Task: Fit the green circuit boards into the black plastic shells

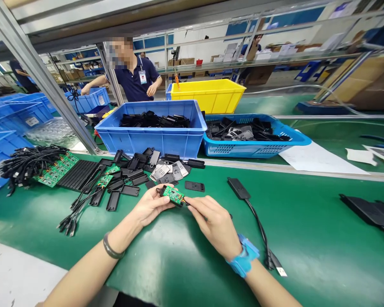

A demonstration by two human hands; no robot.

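Over the table [185, 260], in from the near edge: holding a green circuit board [173, 195] in a black case [163, 190] with the left hand [152, 207], pinching its wires [184, 199] with the right hand [216, 222]. Probably seating the board; calls for tucking the wires gently.

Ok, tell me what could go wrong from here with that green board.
The thin wires at the end of the green board are right by the fingertips of the right hand, so a tug might loosen one.

The left hand supports the board above the table; if that grip slips, the board could drop.

A black cable lies near the blue wristband, so an outward swing might snag it.
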